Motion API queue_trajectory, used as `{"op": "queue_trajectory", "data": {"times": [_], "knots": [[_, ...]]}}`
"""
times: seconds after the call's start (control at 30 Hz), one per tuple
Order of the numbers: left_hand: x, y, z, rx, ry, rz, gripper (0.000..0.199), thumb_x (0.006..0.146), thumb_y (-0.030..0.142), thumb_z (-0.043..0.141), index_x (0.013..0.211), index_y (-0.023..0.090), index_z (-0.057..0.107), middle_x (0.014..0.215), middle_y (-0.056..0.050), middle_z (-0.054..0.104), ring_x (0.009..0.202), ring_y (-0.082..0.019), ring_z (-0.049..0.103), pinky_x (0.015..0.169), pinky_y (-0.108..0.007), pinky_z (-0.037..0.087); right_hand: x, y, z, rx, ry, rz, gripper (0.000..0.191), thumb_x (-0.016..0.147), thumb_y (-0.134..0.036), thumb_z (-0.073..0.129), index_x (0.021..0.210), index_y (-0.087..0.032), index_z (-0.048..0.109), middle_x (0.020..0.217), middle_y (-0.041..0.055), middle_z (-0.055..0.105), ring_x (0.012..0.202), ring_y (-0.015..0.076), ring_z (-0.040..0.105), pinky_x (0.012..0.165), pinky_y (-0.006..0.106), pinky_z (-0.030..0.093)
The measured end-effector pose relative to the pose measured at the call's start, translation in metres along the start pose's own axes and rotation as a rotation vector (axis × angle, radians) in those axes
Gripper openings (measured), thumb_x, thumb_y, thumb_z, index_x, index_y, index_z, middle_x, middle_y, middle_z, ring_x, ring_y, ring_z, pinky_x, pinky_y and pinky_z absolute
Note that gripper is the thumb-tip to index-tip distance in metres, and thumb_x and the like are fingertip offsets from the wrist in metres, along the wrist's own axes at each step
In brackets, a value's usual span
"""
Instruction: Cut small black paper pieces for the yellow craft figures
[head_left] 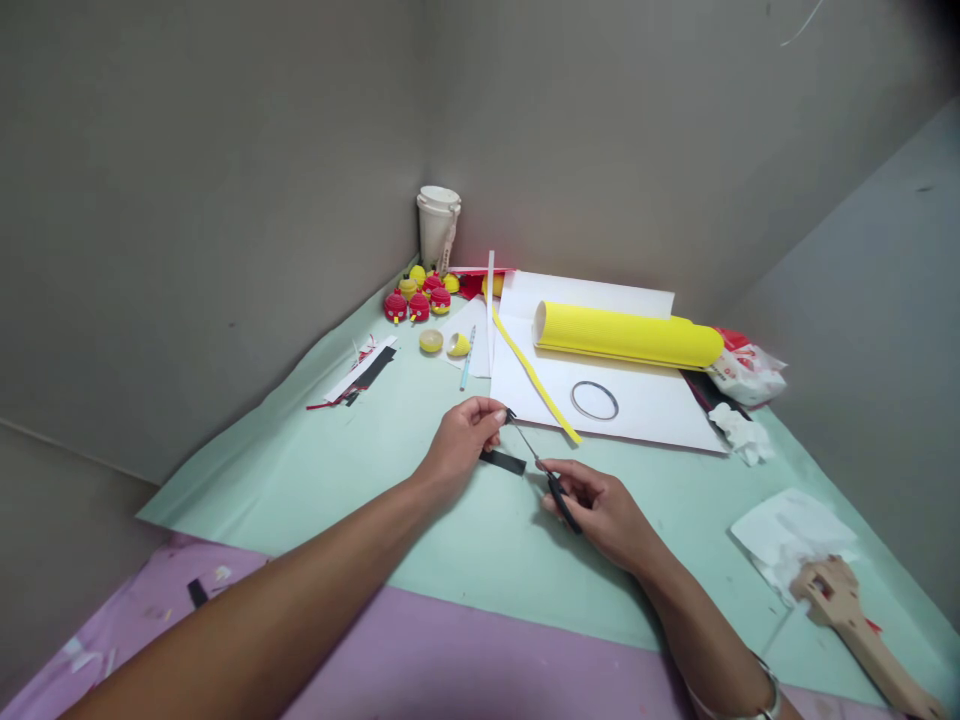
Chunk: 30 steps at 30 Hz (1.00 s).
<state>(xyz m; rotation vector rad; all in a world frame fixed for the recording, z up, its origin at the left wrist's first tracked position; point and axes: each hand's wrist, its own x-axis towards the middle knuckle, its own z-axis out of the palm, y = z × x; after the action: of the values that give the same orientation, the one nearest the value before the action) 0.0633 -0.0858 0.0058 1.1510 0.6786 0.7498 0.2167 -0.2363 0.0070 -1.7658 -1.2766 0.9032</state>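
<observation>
My left hand (461,442) pinches a small black piece of paper (511,415) between thumb and fingertips above the green mat. Black-handled scissors (559,495) are held in my right hand (600,510), with the blades pointing up and left. Their tips reach the black piece at my left fingertips; whether they are cutting into it is too small to tell. A black paper strip (504,461) lies on the mat just below my left hand, partly hidden by it.
Behind are a yellow paper roll (630,335), white sheets (517,385), a bracelet-like ring (595,400) and a yellow strip (536,375). Red and yellow balls (418,305) cluster by a white cup (438,225). Paper scraps (360,372) lie left; a glue gun (847,610) rests right.
</observation>
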Motion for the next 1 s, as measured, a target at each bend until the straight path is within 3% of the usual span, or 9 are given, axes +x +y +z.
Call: {"op": "queue_trajectory", "data": {"times": [1.0], "knots": [[-0.0011,-0.0005,-0.0004,0.051,-0.030,-0.020,0.020,0.079,0.035,0.063,0.083,0.016,0.059,0.071,0.001,0.058,0.058,-0.009,0.050,0.058,-0.024,0.037,-0.0006,-0.0013,0.0006,0.017,0.024,-0.030,0.041,0.078,-0.036,0.064,0.116,-0.020,0.068,0.062,-0.0051,0.038,0.056,0.0118,0.035,0.053,0.024,0.035]]}}
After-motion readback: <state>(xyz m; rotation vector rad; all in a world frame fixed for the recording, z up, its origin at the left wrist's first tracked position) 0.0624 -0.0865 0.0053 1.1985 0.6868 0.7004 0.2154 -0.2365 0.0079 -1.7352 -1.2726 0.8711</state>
